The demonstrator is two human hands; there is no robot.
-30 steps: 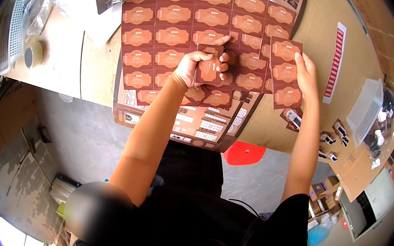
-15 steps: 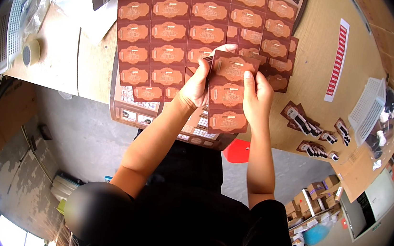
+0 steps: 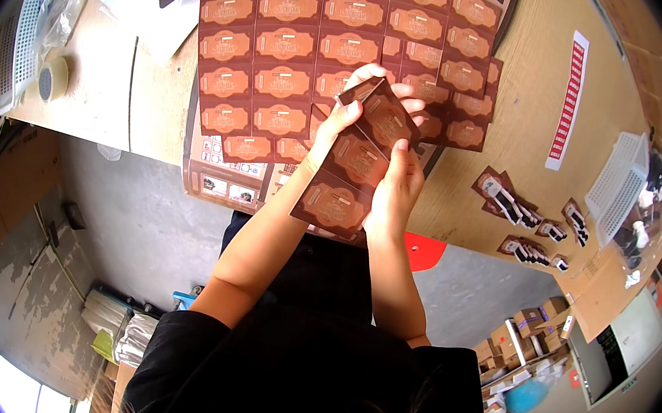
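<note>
A strip of joined dark-brown cards point(image 3: 356, 162), each printed with an orange ornamental label, hangs tilted between my hands above the near edge of the table. My left hand point(image 3: 331, 132) grips its upper left side, thumb on the front and fingertips showing past the top right edge. The top panel is bent along a crease. My right hand point(image 3: 395, 191) pinches the right edge, thumb on the front; its other fingers are mostly hidden behind. Beyond my hands, large sheets of matching brown cards point(image 3: 287, 45) lie in overlapping rows on printed sheets point(image 3: 228, 189).
Several small stacks of die-cut pieces point(image 3: 501, 199) lie at right, near a white basket point(image 3: 617, 188). A red-and-white label strip point(image 3: 568, 102) lies farther back. Tape point(image 3: 54, 81) and another basket point(image 3: 21, 45) stand at left. A red stool point(image 3: 424, 253) shows below the table edge.
The card strip has turned clockwise, its lower end swinging left, and its top panel now shows a bend. My right hand has moved left and nearer; my left fingers now show behind the top.
</note>
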